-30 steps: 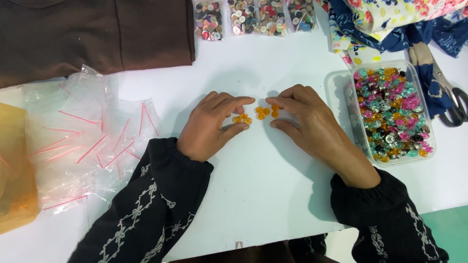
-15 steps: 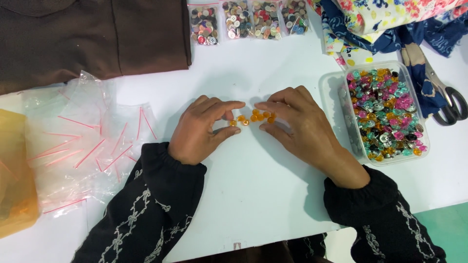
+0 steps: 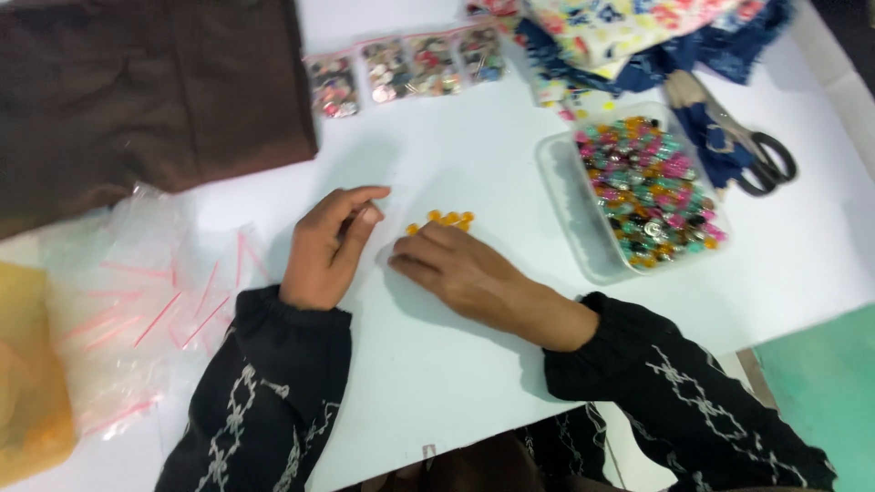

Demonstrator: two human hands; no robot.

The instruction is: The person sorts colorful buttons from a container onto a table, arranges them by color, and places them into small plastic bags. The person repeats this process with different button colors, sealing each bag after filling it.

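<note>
A small cluster of orange buttons (image 3: 444,220) lies on the white table (image 3: 456,383). My right hand (image 3: 456,273) rests flat just below them, its fingertips pointing left and touching the table beside the cluster. My left hand (image 3: 330,246) lies on the table to the left, fingers loosely curled toward the buttons, holding nothing that I can see. Both arms wear black sleeves with white embroidery.
A clear plastic tub (image 3: 583,228) of mixed coloured buttons stands at the right. Scissors (image 3: 743,146) lie on blue patterned fabric (image 3: 638,36). Small bags of buttons (image 3: 406,68) line the far edge. Brown cloth (image 3: 146,91) and empty zip bags (image 3: 146,301) lie left.
The view has swung, so everything sits further right. My right hand has slid left under the orange buttons; my left hand has drawn slightly away from them.
</note>
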